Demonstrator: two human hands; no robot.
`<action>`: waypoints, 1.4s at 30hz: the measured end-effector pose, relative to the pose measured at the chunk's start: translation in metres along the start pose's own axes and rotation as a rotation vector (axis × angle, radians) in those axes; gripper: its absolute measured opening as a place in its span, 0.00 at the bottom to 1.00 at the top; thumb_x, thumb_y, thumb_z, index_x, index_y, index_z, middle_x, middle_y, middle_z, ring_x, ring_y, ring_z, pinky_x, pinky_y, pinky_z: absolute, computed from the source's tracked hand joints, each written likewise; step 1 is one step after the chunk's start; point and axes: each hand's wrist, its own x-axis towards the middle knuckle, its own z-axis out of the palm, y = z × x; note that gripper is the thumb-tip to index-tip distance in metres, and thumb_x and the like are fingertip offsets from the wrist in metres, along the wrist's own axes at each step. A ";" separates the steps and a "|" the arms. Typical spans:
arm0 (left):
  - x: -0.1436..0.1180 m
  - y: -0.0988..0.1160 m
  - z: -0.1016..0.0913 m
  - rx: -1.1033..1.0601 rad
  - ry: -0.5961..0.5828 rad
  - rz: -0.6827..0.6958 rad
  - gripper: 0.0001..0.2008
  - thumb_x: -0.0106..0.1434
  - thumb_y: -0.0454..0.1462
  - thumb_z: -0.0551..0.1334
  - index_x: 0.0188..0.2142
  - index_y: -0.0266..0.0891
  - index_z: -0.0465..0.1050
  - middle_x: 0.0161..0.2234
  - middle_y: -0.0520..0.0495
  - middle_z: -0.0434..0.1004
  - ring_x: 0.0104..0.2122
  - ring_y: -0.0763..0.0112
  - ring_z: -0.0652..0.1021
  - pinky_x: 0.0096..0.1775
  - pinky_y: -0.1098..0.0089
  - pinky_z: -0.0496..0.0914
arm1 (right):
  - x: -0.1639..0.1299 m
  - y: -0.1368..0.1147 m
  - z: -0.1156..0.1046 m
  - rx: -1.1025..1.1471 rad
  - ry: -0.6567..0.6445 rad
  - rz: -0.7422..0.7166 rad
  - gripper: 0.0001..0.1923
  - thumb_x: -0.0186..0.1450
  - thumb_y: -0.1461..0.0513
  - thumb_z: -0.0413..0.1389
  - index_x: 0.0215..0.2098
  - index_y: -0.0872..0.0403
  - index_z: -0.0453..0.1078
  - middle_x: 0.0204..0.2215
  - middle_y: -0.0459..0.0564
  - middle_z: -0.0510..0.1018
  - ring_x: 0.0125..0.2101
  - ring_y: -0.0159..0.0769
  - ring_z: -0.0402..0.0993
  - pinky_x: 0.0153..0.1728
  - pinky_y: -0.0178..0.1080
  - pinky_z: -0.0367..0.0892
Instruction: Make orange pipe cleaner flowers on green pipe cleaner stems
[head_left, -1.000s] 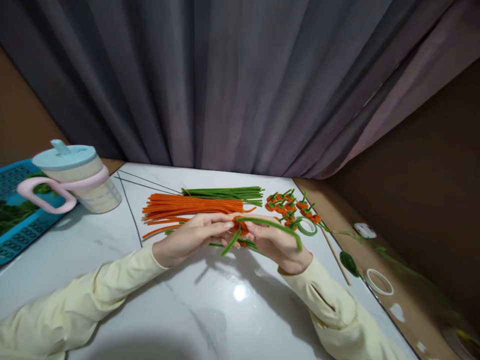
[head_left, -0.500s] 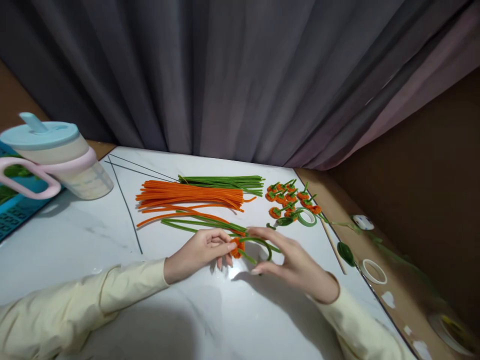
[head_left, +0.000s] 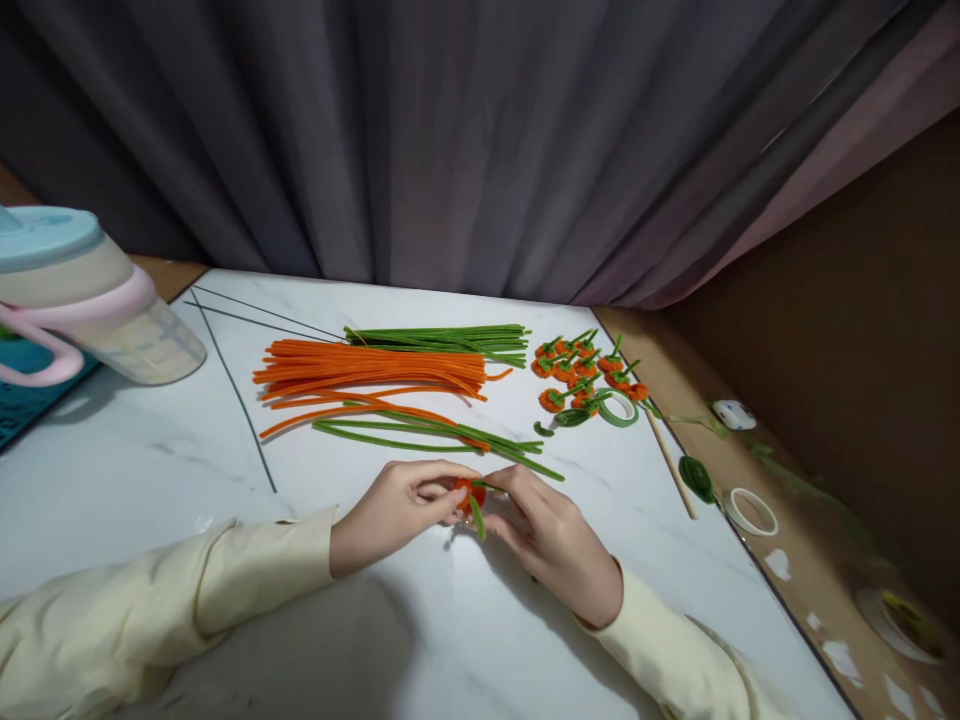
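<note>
Between its thumb and fingers my left hand [head_left: 405, 508] grips a small orange pipe-cleaner pumpkin [head_left: 466, 495]. A green pipe cleaner [head_left: 478, 518] is on the pumpkin, and one end hangs down in front. My right hand [head_left: 555, 540] closes in from the right, its fingertips pinched on the green pipe cleaner close against the pumpkin; part of the strand is hidden by the fingers. Just beyond the hands lie loose green pipe cleaners [head_left: 390, 440] and a few orange ones. Behind them rests a thick orange bundle [head_left: 367, 365], then a green bundle [head_left: 442, 340].
Finished small orange pumpkins with green stems [head_left: 553, 400] cluster at the back right, beside a green tape roll [head_left: 619, 407]. A tumbler [head_left: 112, 300] stands at left. Along the right edge are a wooden stick [head_left: 671, 465], a white ring [head_left: 752, 512] and paper scraps. A curtain [head_left: 450, 150] hangs behind.
My right hand has moved left, closing from a wide curl around the looped green pipe cleaner to a pinch at the pumpkin. The loop has been drawn in. The view has shifted slightly.
</note>
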 end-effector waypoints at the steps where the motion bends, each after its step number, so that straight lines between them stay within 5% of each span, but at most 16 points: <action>1: -0.001 0.000 0.001 0.047 0.016 0.017 0.14 0.58 0.39 0.60 0.41 0.34 0.74 0.39 0.44 0.75 0.32 0.69 0.77 0.36 0.69 0.75 | 0.000 -0.002 0.001 -0.009 0.006 0.001 0.08 0.67 0.60 0.48 0.41 0.55 0.63 0.30 0.52 0.72 0.30 0.35 0.70 0.28 0.35 0.67; 7: -0.001 0.004 -0.004 0.217 -0.044 0.011 0.15 0.58 0.39 0.59 0.42 0.32 0.74 0.26 0.46 0.74 0.23 0.73 0.75 0.19 0.77 0.70 | 0.002 -0.003 0.000 0.078 -0.022 -0.001 0.06 0.66 0.64 0.48 0.39 0.55 0.65 0.30 0.51 0.72 0.29 0.33 0.69 0.29 0.33 0.67; 15: 0.007 0.006 -0.016 -0.013 -0.310 -0.171 0.22 0.60 0.45 0.59 0.49 0.31 0.71 0.20 0.46 0.76 0.17 0.72 0.76 0.20 0.75 0.70 | 0.005 0.002 -0.004 0.141 -0.050 -0.074 0.07 0.66 0.65 0.48 0.40 0.55 0.66 0.32 0.53 0.73 0.33 0.34 0.70 0.33 0.35 0.68; 21: 0.004 0.007 -0.008 0.006 -0.221 -0.158 0.18 0.60 0.43 0.60 0.44 0.32 0.75 0.28 0.43 0.80 0.28 0.68 0.80 0.34 0.69 0.75 | 0.001 0.000 -0.001 0.074 -0.036 -0.067 0.07 0.66 0.66 0.47 0.39 0.55 0.66 0.31 0.53 0.73 0.32 0.35 0.70 0.32 0.37 0.69; 29: -0.003 0.001 0.004 0.204 -0.021 0.019 0.14 0.58 0.40 0.59 0.37 0.34 0.79 0.33 0.45 0.79 0.25 0.70 0.78 0.31 0.71 0.76 | -0.011 -0.010 0.014 -0.005 0.024 0.016 0.11 0.64 0.71 0.45 0.39 0.56 0.66 0.32 0.54 0.74 0.33 0.38 0.71 0.32 0.41 0.72; 42: -0.008 0.002 0.003 0.467 -0.068 0.265 0.16 0.64 0.39 0.52 0.41 0.37 0.77 0.30 0.45 0.76 0.29 0.70 0.75 0.32 0.75 0.71 | -0.007 -0.015 0.009 0.040 -0.017 0.110 0.10 0.64 0.69 0.45 0.32 0.56 0.67 0.25 0.50 0.73 0.24 0.34 0.69 0.26 0.35 0.67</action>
